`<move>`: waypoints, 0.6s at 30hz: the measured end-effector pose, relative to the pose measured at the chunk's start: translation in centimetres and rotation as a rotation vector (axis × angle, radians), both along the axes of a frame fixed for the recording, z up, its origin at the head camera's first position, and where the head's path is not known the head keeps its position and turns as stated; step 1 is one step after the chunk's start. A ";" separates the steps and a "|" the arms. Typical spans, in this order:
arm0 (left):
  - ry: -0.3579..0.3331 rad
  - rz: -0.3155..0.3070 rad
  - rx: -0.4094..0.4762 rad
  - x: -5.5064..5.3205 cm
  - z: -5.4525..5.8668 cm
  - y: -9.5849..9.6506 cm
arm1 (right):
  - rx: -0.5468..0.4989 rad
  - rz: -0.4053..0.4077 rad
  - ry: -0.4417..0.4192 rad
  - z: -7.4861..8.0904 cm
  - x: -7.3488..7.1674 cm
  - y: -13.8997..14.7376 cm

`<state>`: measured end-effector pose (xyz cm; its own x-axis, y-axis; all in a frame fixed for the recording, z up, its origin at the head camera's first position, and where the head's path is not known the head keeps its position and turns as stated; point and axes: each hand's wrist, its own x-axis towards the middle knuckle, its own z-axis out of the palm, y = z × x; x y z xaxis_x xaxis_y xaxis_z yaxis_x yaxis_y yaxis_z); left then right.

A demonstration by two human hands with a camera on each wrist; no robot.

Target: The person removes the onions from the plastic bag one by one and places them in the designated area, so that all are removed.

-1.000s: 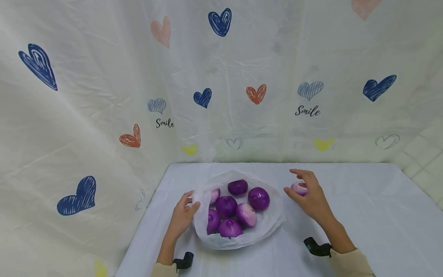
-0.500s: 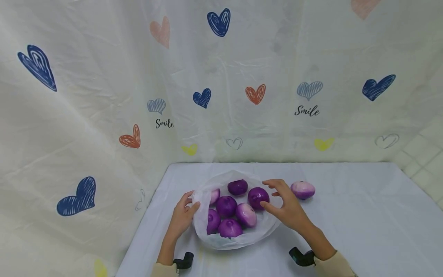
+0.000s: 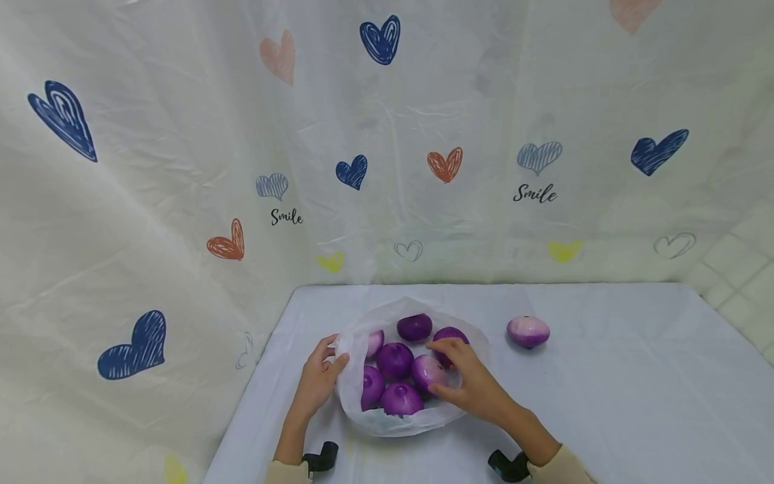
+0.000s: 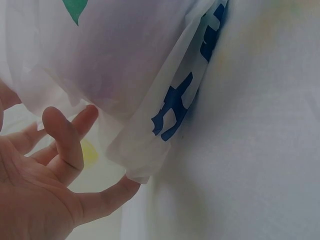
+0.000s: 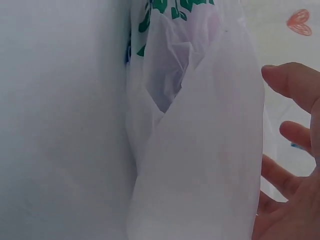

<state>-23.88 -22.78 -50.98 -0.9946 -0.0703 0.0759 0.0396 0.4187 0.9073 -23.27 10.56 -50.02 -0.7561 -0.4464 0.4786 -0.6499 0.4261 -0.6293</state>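
Note:
In the head view a white plastic bag (image 3: 417, 425) stands with its mouth spread wide, and several red onions (image 3: 396, 361) lie inside. My left hand (image 3: 317, 376) holds the bag's left rim, thumb on the near side; the left wrist view shows the thumb (image 4: 107, 202) against the plastic and other fingers bent. My right hand (image 3: 471, 386) reaches over the bag's right rim, thumb and fingers parted around a pale-sided onion (image 3: 430, 374). Whether it touches that onion I cannot tell. Behind those fingers a darker onion (image 3: 450, 333) is partly hidden.
One loose pink-and-purple onion (image 3: 529, 331) lies on the white-covered table (image 3: 629, 390), right of the bag. Behind the table hangs a pale curtain (image 3: 484, 101) printed with hearts. Small black devices (image 3: 322, 456) sit at both wrists.
My right hand has moved left and nearer, from beside the loose onion, across the bag's right rim to the pale-sided onion. The loose onion stays on the table. My left hand has kept its place.

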 end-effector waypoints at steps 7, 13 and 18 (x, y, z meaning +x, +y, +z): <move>0.002 -0.006 -0.002 0.1 0.0 -0.1 | 0.065 -0.004 -0.042 -0.7 0.3 -0.5; -0.002 -0.003 -0.006 0.0 -0.2 -0.2 | 0.110 -0.033 -0.069 -1.4 0.3 -0.9; -0.005 0.004 -0.014 0.0 -0.1 -0.2 | 0.135 -0.025 -0.118 -1.7 0.2 -0.9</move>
